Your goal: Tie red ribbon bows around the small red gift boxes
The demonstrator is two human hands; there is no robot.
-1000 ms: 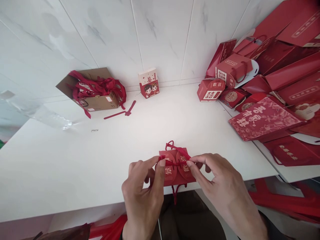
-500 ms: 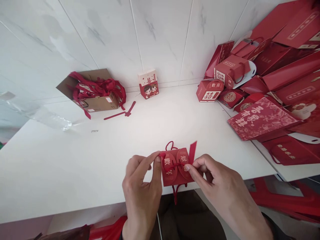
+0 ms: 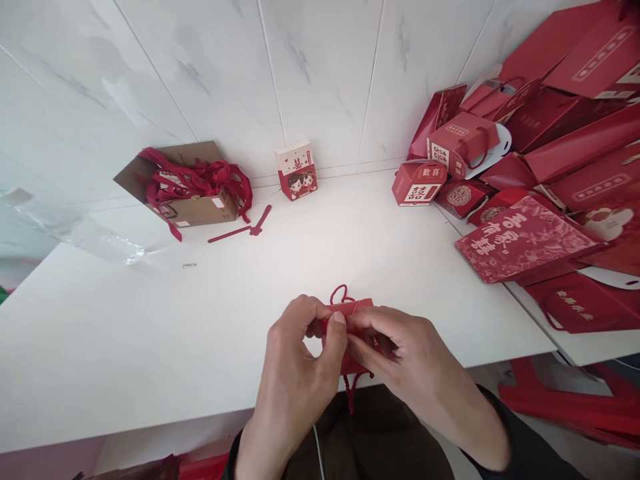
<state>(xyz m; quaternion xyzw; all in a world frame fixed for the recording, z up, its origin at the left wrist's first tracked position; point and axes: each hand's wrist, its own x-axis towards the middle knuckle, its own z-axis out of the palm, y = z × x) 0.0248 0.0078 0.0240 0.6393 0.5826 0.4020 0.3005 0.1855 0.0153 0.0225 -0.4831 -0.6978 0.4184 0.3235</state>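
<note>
Red card again, lol. The small gift box (image 3: 363,305) sat at the front edge of the white table (image 3: 240,320), right between my hands, with one twisted cord handle (image 3: 344,287) looping up behind it and the other cord handle (image 3: 351,400) dangling past the edge. Big change from half a second earlier: my hands had been apart at either end of the box, with a ribbon tail sticking up by the right one. Now they'd come together over the top and that tail had dropped out of sight. I'd guess the ribbon ends were being brought together there, knot not finished yet.

My left hand (image 3: 303,363) was in a thumb-and-finger pinch, and my right hand (image 3: 415,353) was pinching right next to it. Pretty sure both had ribbon, but my fingertips covered it, so I couldn't tell who had which strand.

Containers: the open cardboard carton (image 3: 200,210) by the wall was stuffed with loose red ribbons (image 3: 215,175), some spilling over the sides, with a knotted strip (image 3: 255,231) just beside it. The cartoon-couple box (image 3: 301,183) looked closed, so no clue about its insides. Same with the double-happiness box (image 3: 419,183) near the pile.
</note>
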